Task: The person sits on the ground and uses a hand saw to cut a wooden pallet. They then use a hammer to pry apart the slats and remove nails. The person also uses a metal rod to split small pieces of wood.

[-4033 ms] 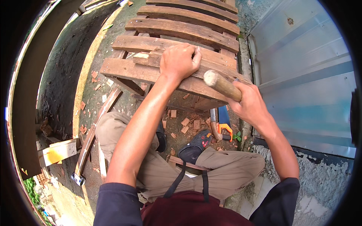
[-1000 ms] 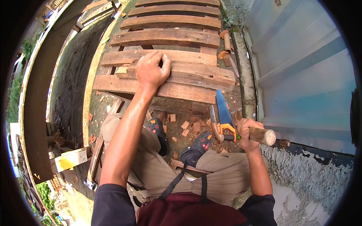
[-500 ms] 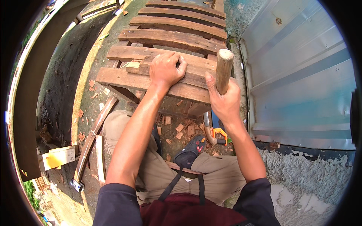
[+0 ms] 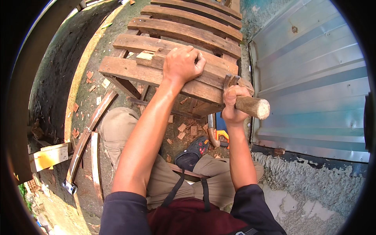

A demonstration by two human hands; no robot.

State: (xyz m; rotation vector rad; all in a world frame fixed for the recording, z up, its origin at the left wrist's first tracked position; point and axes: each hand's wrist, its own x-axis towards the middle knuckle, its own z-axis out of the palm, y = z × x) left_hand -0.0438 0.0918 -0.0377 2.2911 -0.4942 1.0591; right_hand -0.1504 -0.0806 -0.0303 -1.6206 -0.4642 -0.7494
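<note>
My left hand (image 4: 181, 64) is closed in a fist on a loose wooden board (image 4: 209, 71), holding it down on the slatted wooden bench (image 4: 129, 69). The board's left end is pale and splintered. What lies inside the curled fingers is hidden. At the bench's right end, my right hand (image 4: 235, 105) is wrapped around a hammer with a thick round wooden handle (image 4: 253, 107). The handle's butt points right, toward me. Two metal prongs, like a claw, stick up beside the bench edge; the rest of the head is hidden by my hand.
Below the bench's right end is a saw with an orange handle (image 4: 223, 135), beside a curved tool handle (image 4: 213, 139). Wood chips (image 4: 182, 127) litter the ground. Long wooden strips (image 4: 88, 135) lie at left. A corrugated metal sheet (image 4: 309, 90) stands close on the right.
My right hand has tipped the hammer from a raised handle to one lying nearly level, its butt swung right and down. My left fist stays on the board as the view shifts.
</note>
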